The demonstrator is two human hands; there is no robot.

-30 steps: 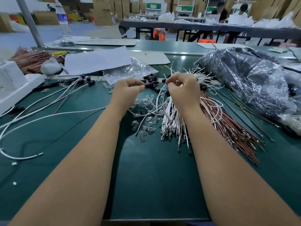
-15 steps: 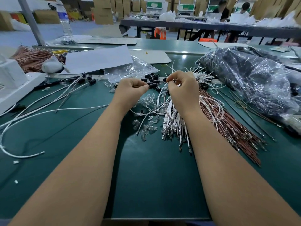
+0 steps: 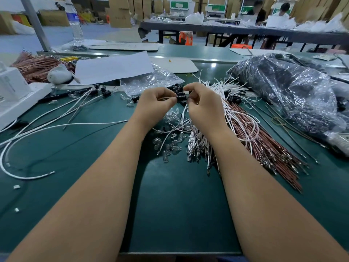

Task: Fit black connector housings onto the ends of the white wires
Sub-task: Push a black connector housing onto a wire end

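We are pinching a black connector housing [image 3: 181,96] between both hands, left hand [image 3: 155,103] and right hand [image 3: 203,103], above the tabletop [image 3: 170,195]. It is probably light, rigid and fiddly. We are judging the limp white wire [image 3: 184,115] best gripped close behind its tip.

A factory assembly hall: long green workbenches [image 3: 170,214], stacked cardboard boxes [image 3: 120,12], bundled wires [image 3: 255,133] everywhere.

No lettering is readable; the cardboard box [image 3: 120,11] bears only blurred marks.
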